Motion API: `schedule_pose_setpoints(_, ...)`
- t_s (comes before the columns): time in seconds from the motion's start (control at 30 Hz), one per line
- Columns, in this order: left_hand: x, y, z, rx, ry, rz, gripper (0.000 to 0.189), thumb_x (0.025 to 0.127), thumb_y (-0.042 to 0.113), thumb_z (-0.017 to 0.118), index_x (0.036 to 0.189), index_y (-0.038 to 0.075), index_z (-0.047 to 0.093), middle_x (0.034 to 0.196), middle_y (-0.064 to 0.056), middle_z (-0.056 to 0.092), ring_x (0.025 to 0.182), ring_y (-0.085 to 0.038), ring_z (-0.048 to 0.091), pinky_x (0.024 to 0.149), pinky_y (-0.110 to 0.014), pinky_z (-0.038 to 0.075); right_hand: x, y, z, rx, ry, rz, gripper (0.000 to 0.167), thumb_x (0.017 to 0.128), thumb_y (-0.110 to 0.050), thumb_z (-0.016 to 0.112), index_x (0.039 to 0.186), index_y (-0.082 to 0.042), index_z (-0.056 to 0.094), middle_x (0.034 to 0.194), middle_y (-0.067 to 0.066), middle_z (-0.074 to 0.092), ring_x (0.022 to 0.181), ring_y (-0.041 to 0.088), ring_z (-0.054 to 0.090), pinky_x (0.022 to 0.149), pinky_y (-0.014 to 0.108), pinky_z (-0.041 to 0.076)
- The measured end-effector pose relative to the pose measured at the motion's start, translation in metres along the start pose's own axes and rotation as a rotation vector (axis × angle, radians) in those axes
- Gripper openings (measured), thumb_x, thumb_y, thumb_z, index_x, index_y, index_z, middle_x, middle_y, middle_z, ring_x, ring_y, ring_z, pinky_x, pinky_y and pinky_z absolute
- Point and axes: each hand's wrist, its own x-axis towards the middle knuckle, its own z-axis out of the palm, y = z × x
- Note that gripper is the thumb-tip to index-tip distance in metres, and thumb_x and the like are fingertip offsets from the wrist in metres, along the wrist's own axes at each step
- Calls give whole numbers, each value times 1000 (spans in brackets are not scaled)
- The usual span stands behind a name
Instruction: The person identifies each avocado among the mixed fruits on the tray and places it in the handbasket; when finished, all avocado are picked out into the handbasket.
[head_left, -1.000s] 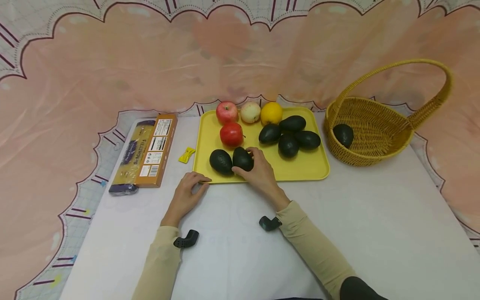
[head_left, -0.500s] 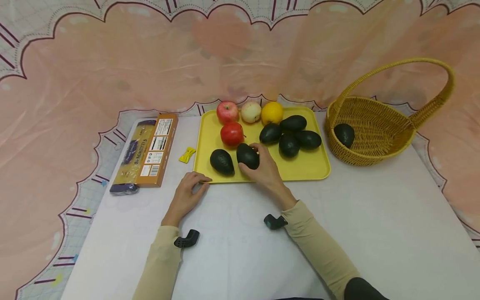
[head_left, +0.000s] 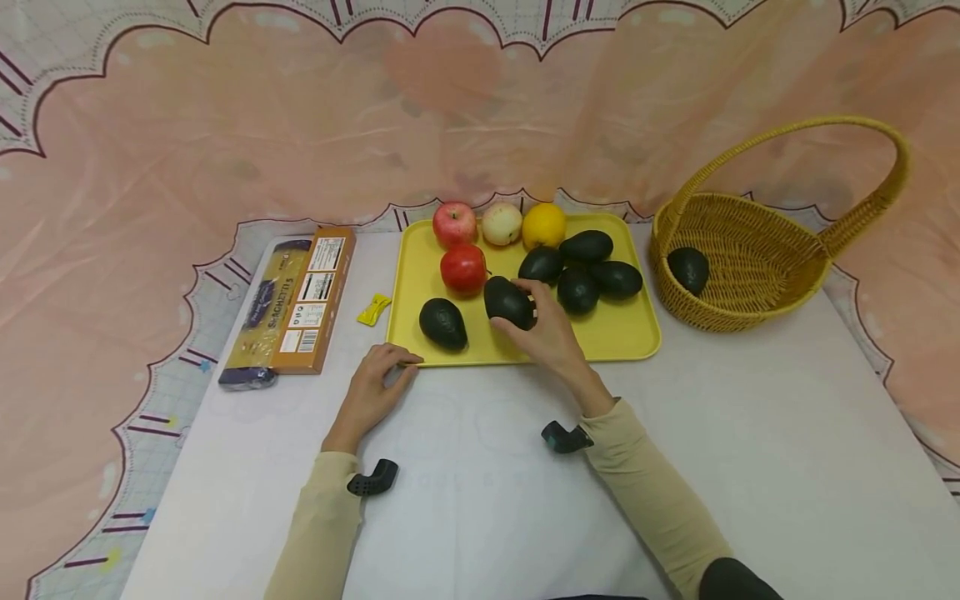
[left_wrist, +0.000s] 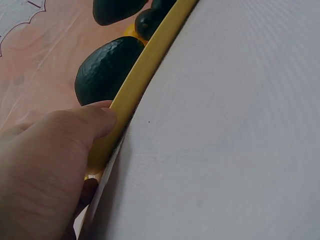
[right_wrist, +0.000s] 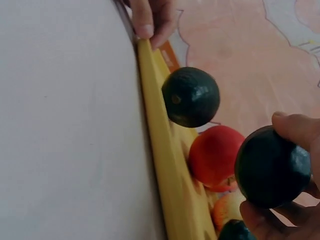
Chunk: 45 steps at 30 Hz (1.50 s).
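My right hand (head_left: 553, 327) holds a dark green avocado (head_left: 509, 303) between thumb and fingers, over the yellow tray (head_left: 480, 358). In the right wrist view, that held avocado (right_wrist: 272, 167) is raised above the tray's rim. The left hand (head_left: 372, 392) pinches the tray's near left corner; the left wrist view shows its thumb on the rim (left_wrist: 137, 75). Just beyond that corner lies another avocado (head_left: 443, 323). Several more avocados (head_left: 577, 291) cluster on the tray's right half. A red apple (head_left: 462, 269) sits behind the held avocado.
Along the tray's back are a pinkish apple (head_left: 453, 223), a pale round fruit (head_left: 501, 225) and a yellow-orange fruit (head_left: 544, 226). A handled wicker basket (head_left: 765, 250) with one avocado (head_left: 687, 271) stands right. Left are a spaghetti pack (head_left: 262, 308), an orange-brown box (head_left: 315, 300) and a yellow-wrapped candy (head_left: 373, 309).
My right hand has moved right and slightly away with the avocado, separating it from the one near the left corner. The left hand has stayed at the tray corner.
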Motion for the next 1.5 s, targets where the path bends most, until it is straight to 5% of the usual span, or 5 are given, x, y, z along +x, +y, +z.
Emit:
schedule_pose_setpoints(0.5,0,0,-1,-6,1,10,15,87,12,67,100,19,68,101,5,62,104,-11,50,91,-35,41,-5,13,-34,-5,52,-23,69,79,-41,74,138,-24,45,139,10,47,123,27,45,105,47,37)
schedule_pose_setpoints(0.73,0,0,-1,-3,0,10,14,88,13,66,100,20,68,101,5,62,103,-11,50,91,-35,41,-6,22,-50,50,100,-42,70,76,-41,76,136,-20,47,134,9,49,111,23,49,93,42,45)
schedule_pose_setpoints(0.97,0,1,-1,-4,3,9,14,88,12,66,100,20,68,101,5,62,104,-12,50,92,-36,41,-5,31,-61,89,157,-75,66,76,-31,79,131,-14,48,127,9,50,112,21,47,94,40,41)
schedule_pose_setpoints(1.5,0,-1,0,-19,-3,-4,15,88,13,67,100,21,69,101,7,62,104,-10,49,92,-36,41,-9,37,-91,93,229,-26,63,77,-26,78,131,-14,49,122,10,52,106,19,47,88,30,37)
